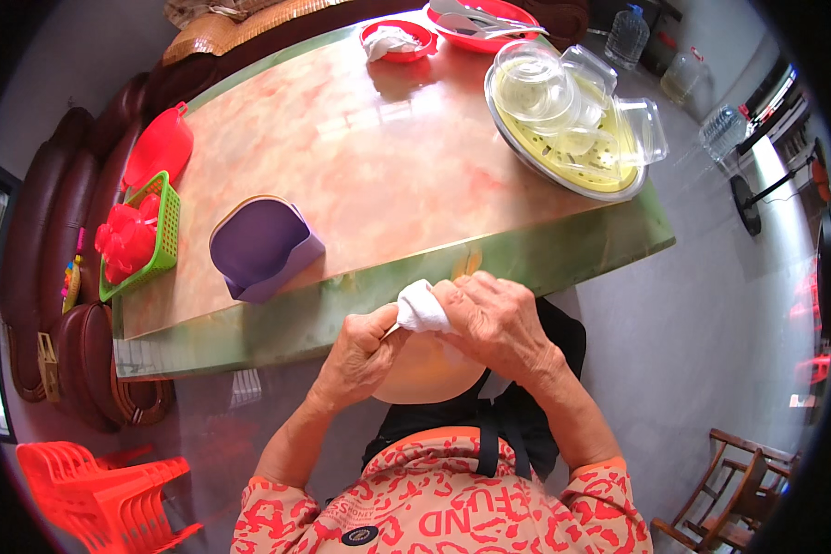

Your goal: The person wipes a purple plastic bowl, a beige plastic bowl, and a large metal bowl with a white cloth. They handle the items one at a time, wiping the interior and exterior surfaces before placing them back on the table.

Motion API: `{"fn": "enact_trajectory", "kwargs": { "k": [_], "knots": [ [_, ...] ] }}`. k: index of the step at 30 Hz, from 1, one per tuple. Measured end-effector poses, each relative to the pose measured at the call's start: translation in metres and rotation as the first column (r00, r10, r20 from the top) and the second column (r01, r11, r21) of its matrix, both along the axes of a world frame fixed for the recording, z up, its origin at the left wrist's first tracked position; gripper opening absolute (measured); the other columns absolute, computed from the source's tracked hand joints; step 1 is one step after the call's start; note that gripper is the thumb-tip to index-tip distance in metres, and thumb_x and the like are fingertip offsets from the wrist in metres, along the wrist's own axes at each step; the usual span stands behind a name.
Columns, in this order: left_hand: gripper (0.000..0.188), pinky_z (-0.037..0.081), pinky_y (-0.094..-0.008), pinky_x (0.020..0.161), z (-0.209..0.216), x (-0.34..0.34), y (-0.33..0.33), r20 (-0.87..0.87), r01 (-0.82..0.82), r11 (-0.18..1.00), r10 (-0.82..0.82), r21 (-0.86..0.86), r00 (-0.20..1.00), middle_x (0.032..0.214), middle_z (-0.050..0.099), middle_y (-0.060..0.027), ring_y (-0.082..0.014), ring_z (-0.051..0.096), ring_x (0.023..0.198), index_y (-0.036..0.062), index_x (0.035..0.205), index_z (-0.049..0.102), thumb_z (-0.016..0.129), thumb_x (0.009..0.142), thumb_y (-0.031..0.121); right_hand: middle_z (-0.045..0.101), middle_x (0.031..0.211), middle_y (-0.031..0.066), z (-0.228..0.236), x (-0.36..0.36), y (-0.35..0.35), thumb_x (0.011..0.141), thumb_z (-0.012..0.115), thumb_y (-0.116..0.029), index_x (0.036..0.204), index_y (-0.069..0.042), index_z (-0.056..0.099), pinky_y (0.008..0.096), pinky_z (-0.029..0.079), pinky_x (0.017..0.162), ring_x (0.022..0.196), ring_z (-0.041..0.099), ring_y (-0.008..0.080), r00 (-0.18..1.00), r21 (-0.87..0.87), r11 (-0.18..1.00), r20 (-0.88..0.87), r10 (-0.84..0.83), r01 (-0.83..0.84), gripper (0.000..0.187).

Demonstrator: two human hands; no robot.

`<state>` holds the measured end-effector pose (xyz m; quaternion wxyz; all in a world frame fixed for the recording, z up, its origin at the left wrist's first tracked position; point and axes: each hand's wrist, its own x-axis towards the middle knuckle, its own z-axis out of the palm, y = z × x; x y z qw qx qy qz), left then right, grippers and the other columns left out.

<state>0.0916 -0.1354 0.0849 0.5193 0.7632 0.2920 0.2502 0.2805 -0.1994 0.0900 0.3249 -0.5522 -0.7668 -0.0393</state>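
Observation:
Close to my body, just off the table's near edge, a pale, cream-coloured bowl-like container (pixel 425 374) is between my hands. My left hand (pixel 360 360) is closed at its left side, the thumb against a bunched white cloth (pixel 422 307). Closed around the cloth from the right is my right hand (pixel 497 319), at the container's far rim. My fingers and the cloth hide part of that rim. Nearest on the table, to the left, stands a purple container (pixel 263 245) with a beige one showing at its edge.
The marble-patterned table (pixel 369 175) bears a green basket (pixel 164 226) with red items, a red basin (pixel 162 148), a red bowl (pixel 399 54) with white cloth, and a large basin (pixel 609 192) piled with clear plastic containers. Red chairs (pixel 102 494) and a wooden stool (pixel 734 503) stand nearby.

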Motion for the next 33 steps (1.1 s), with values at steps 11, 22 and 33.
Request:
{"fn": "enact_trajectory", "kwargs": {
  "k": [11,22,33],
  "knots": [
    [0.023,0.05,-0.0291,0.07,-0.002,0.001,-0.021,-0.006,-0.072,0.997,0.072,-0.039,0.997,0.088,0.067,-0.0175,-0.0186,0.064,0.078,-0.0019,0.112,0.062,0.053,0.091,-0.002,0.063,0.096,0.0132,-0.023,0.009,-0.02,0.068,0.077,-0.012,0.108,-0.002,0.06,0.0399,0.053,0.074,0.083,0.062,0.0327,0.977,-0.025,1.0,-0.213,-0.012,0.007,0.044],
    [0.026,0.051,-0.0311,0.07,0.001,-0.003,-0.02,0.028,-0.168,0.938,0.168,0.305,0.985,0.09,0.067,-0.0193,-0.0275,0.068,0.079,-0.0026,0.105,0.063,0.054,0.083,-0.009,0.063,0.098,0.0169,0.0,0.0,-0.015,0.083,0.062,-0.002,0.121,0.002,0.053,0.0369,0.053,0.07,0.08,0.063,0.0286,0.762,0.048,0.974,-0.631,-0.143,0.223,0.039],
    [0.026,0.052,-0.0319,0.07,0.001,-0.007,-0.025,0.068,-0.113,0.976,0.102,0.186,0.992,0.092,0.067,-0.0199,-0.0308,0.068,0.08,-0.0034,0.107,0.062,0.055,0.083,-0.01,0.061,0.101,0.0132,-0.023,-0.001,-0.012,0.075,0.067,-0.003,0.114,-0.004,0.059,0.0405,0.047,0.083,0.095,0.059,0.0337,0.763,-0.012,0.957,-0.606,0.224,-0.29,0.04]
  ]
}}
